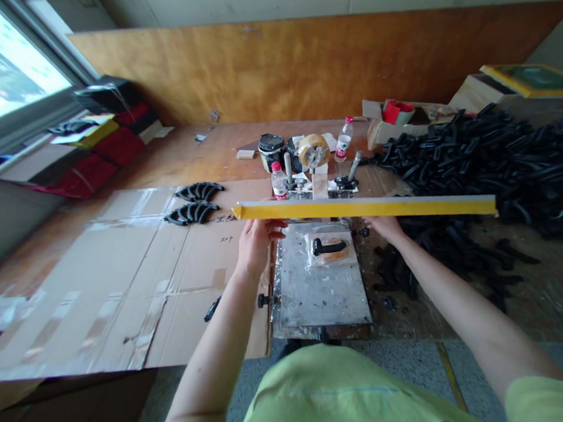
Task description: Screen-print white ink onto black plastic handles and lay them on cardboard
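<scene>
A long frame with a yellow edge (409,209), seen nearly edge-on, spans above a metal base plate (318,293). My left hand (258,242) is just below the frame's left part, its fingers apart and stretched to the right, with nothing seen in them. My right hand (385,227) reaches in under the frame's right part, fingers extended to the left and partly hidden by the edge. Whether either hand touches the frame I cannot tell. Between and below the hands, a black curved handle-like piece (328,246) lies on a small pad on the plate.
Flattened cardboard (119,271) covers the left side, bearing two rows of black curved pieces (193,212). A large heap of black pieces (479,167) fills the right. Behind the frame stand a black tub (272,151), a tape roll (313,150) and a red-capped bottle (344,140).
</scene>
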Tool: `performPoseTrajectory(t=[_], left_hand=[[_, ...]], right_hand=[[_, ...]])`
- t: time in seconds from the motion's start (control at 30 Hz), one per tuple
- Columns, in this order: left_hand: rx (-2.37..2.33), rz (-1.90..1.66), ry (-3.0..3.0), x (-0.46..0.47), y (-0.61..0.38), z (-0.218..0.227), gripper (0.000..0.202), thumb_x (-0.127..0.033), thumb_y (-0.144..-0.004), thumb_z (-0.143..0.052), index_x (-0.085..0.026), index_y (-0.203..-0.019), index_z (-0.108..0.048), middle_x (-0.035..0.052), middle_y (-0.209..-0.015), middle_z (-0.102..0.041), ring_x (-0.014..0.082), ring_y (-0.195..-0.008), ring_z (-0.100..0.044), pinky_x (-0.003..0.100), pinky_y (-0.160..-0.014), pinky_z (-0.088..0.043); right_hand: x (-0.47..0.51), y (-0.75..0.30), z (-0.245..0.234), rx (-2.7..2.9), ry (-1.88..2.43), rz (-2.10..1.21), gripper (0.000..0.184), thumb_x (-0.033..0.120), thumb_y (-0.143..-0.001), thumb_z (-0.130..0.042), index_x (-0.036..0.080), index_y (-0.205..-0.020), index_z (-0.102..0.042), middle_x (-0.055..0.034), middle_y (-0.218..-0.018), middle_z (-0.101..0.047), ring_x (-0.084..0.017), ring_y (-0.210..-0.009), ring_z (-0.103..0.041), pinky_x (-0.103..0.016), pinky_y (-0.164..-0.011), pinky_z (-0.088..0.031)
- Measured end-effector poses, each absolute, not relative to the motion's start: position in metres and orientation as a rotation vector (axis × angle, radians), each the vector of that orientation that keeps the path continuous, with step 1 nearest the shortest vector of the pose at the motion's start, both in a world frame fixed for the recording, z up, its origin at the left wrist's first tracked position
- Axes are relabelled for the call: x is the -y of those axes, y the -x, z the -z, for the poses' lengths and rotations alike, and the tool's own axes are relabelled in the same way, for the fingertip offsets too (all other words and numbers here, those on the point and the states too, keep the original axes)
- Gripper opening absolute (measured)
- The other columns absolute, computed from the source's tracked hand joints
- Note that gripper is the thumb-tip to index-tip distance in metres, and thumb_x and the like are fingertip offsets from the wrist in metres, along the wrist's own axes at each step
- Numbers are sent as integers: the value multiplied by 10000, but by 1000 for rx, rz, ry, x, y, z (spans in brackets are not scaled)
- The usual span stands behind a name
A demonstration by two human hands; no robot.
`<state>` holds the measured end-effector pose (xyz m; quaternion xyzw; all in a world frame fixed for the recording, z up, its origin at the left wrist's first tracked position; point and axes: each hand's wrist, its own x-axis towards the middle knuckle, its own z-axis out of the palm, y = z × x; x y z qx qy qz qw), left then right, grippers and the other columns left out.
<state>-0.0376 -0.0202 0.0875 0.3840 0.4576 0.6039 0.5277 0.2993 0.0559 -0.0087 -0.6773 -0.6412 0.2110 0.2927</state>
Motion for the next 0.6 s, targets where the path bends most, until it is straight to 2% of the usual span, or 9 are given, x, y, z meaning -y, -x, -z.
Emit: performPoseTrajectory(t=[0.1,0.17,0.27,0.33,0.43,0.5,0.6], left_hand=[[-1123,-1502,-769,27,23,-67,508,-554,-839,-520,-196,-1197,-544,43,-902,-676,113,-672,-614,200,-544,-476],[-1130,-1297,-694,47,9,-41,539,-565,-831,-539,-178,-1207,-539,78,-939,-693,119,-663,-624,199,-520,-471],[-1082,-865,-551,87,-12,-2,614,-608,-815,-546,-158,-1233,-526,154,-1077,-690,187,-752,-675,253,-525,-508],[-1065,-831,-440,109,-19,15,566,-598,-839,-516,-156,-1192,-548,158,-1114,-681,213,-837,-690,275,-565,-534],[-1169,-948,-348,131,-2,35,412,-516,-861,-526,-140,-1010,-603,125,-972,-712,192,-778,-698,239,-538,-513],[-1332,-1018,-327,144,30,50,379,-494,-870,-502,-137,-934,-612,109,-888,-721,174,-696,-691,226,-504,-491],[-1671,-1079,-222,169,95,81,422,-477,-901,-377,-132,-831,-610,100,-747,-710,175,-615,-674,239,-479,-481]], right_hand=[[-17,-271,36,2145,1642,-558,208,289,-791,-671,198,-978,-667,-40,-895,-670,-197,-887,-615,-356,-842,-479],[6,-244,40,2285,1556,-406,211,240,-788,-690,224,-997,-673,-45,-954,-646,-215,-977,-577,-385,-906,-443],[40,-203,32,2235,1508,-236,147,238,-855,-629,221,-993,-676,-63,-929,-614,-214,-964,-549,-363,-889,-441],[64,-180,26,2295,1340,-244,162,257,-877,-606,225,-1019,-675,-62,-900,-611,-207,-935,-546,-340,-858,-451],[87,-175,23,2500,1037,-376,204,247,-919,-538,253,-1077,-668,-39,-910,-647,-177,-915,-568,-301,-834,-462],[86,-202,26,2481,1201,-382,253,200,-944,-466,257,-1088,-665,-35,-947,-678,-158,-903,-600,-274,-801,-472],[66,-271,37,2216,1933,-207,273,197,-940,-432,247,-1042,-680,-72,-893,-707,-178,-819,-651,-274,-702,-478]])
